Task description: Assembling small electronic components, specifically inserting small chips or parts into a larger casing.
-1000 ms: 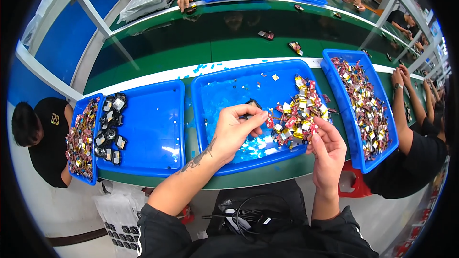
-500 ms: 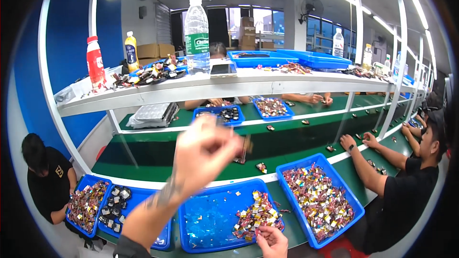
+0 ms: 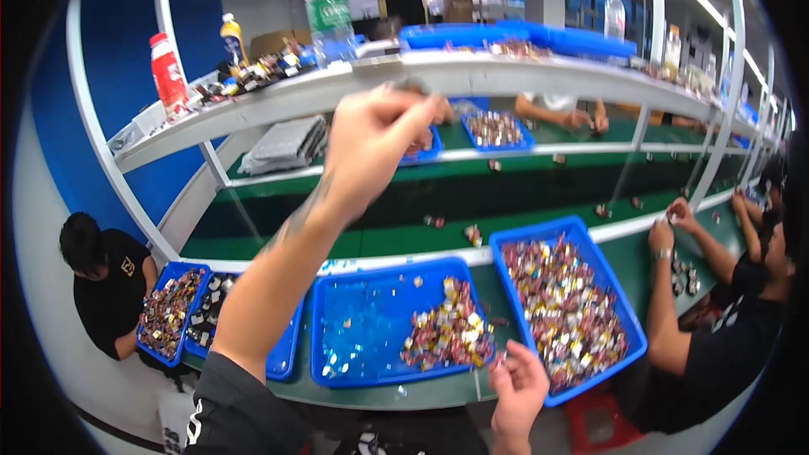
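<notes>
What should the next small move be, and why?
Perhaps lower the left hand toward the middle blue plastic tray: that hand is raised before the white shelf, while the right hand is near the tray's pile of small red and yellow parts.

Blurred dark piece, heaped parts

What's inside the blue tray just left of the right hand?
The tray holds a heap of small parts at its right and bluish scraps at its left; what lies beneath the heap is covered and can't be seen.
</notes>
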